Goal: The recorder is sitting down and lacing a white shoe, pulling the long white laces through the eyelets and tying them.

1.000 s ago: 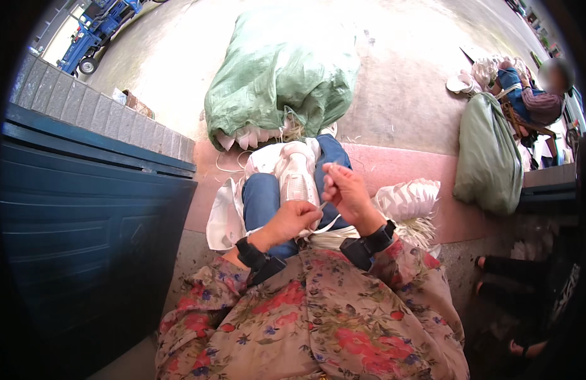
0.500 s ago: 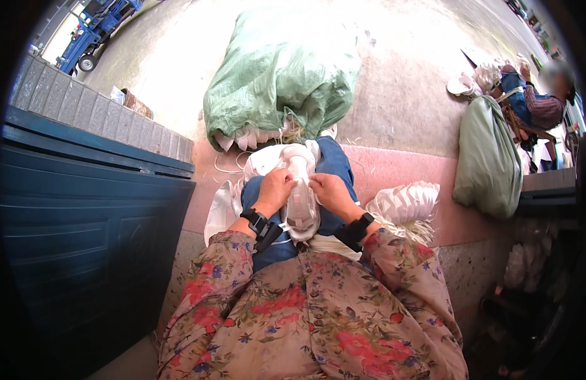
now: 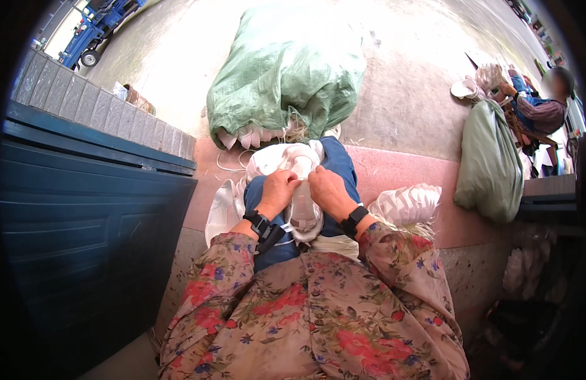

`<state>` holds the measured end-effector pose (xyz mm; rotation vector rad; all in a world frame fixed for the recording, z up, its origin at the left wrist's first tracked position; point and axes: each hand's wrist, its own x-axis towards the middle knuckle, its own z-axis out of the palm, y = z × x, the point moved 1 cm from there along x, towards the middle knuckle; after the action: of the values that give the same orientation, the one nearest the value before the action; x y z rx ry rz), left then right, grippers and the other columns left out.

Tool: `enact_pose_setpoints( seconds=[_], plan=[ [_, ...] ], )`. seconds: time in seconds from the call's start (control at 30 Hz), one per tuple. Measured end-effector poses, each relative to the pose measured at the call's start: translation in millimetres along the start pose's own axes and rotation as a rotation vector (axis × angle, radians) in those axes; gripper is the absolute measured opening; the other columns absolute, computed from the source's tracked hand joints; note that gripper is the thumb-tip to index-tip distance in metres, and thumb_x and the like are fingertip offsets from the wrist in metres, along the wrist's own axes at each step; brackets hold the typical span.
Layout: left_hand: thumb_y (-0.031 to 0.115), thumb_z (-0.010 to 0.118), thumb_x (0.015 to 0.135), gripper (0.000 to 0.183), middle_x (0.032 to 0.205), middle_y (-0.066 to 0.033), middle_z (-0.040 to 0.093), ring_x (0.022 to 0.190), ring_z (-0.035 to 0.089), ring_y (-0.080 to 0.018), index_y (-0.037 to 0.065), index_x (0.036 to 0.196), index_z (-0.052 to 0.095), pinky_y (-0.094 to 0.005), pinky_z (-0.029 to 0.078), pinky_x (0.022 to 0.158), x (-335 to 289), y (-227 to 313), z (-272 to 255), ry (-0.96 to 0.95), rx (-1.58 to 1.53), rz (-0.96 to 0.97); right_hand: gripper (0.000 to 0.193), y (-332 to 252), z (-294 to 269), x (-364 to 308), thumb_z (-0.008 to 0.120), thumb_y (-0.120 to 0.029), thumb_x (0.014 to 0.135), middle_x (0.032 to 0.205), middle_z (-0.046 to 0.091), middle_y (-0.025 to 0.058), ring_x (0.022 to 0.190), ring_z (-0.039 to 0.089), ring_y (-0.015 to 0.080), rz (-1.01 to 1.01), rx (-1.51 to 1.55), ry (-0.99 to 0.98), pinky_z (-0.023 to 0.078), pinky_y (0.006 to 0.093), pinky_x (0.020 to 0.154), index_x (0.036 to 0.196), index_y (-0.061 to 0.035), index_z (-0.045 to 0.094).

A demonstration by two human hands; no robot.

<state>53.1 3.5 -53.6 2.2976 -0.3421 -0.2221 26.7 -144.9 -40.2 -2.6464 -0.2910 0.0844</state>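
Observation:
A white shoe upper (image 3: 302, 215) with a meshed, patterned surface lies lengthwise between my knees. My left hand (image 3: 280, 191) is closed in a pinch at its middle, from the left side. From the right, my right hand (image 3: 331, 192) pinches at the same place, its fingertips close to those of the left. Any lace or thread between the fingertips is too small to make out. White material (image 3: 268, 158) is bunched over my knee beyond the left hand.
A stack of white uppers (image 3: 407, 204) lies right of my leg with pale strands under it. Ahead stands a big green sack (image 3: 286, 76) with white pieces at its mouth. Another green sack (image 3: 491, 161) and a seated person (image 3: 540, 111) are at right; a blue door (image 3: 90, 240) is at left.
My right hand has moved slightly up and turned inward, its fingers now more folded over the upper. The left hand has shifted a little right. The seated person's arm has moved.

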Motion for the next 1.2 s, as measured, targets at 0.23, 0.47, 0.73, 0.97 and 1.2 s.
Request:
enact_pose_setpoints(
  seconds=[0.23,0.47,0.73,0.97,1.2],
  plan=[
    [0.015,0.065,0.070,0.015,0.074,-0.0145,0.059,0.069,0.058,-0.0286,0.002,0.075,0.062,-0.0348,0.045,0.062,-1.9,-3.0,0.7,0.027,0.008,0.006,0.010,10.4,5.6,7.3,0.050,-0.007,0.071,0.079,0.055,0.0182,0.071,0.058,0.0328,-0.097,0.073,0.003,0.047,0.0393,0.064,0.071,-0.0008,0.058],
    [0.016,0.065,0.070,0.017,0.073,-0.0150,0.059,0.066,0.058,-0.0264,0.000,0.076,0.062,-0.0329,0.046,0.060,0.0,-2.1,2.2,0.028,0.000,0.020,0.014,19.0,4.8,17.5,0.051,-0.009,0.070,0.079,0.056,0.0205,0.072,0.058,0.0351,-0.022,0.207,-0.159,0.047,0.0401,0.066,0.069,0.0008,0.060],
    [0.016,0.067,0.069,0.020,0.076,-0.0154,0.059,0.070,0.058,-0.0289,0.001,0.080,0.060,-0.0349,0.046,0.062,-3.0,-3.7,3.1,0.074,0.008,0.012,0.017,5.4,3.4,17.4,0.051,-0.012,0.073,0.077,0.059,0.0208,0.073,0.060,0.0306,-0.077,-0.020,-0.129,0.048,0.0374,0.064,0.072,0.0013,0.062],
    [0.016,0.066,0.070,0.024,0.079,-0.0155,0.059,0.069,0.058,-0.0290,-0.001,0.086,0.059,-0.0349,0.046,0.062,-0.4,-7.8,7.4,0.062,0.097,0.096,0.023,18.7,8.0,15.9,0.047,-0.015,0.076,0.070,0.060,0.0214,0.068,0.059,0.0366,0.370,0.697,-0.250,0.047,0.0405,0.065,0.076,0.0012,0.063],
    [0.013,0.064,0.071,0.020,0.076,-0.0153,0.059,0.070,0.059,-0.0269,-0.001,0.085,0.061,-0.0322,0.046,0.063,-1.0,-8.5,3.6,-0.004,0.011,0.008,0.018,8.7,5.5,11.6,0.049,-0.011,0.077,0.083,0.059,0.0219,0.079,0.058,0.0341,0.085,0.337,0.048,0.045,0.0395,0.073,0.081,-0.0011,0.064]
  ],
)
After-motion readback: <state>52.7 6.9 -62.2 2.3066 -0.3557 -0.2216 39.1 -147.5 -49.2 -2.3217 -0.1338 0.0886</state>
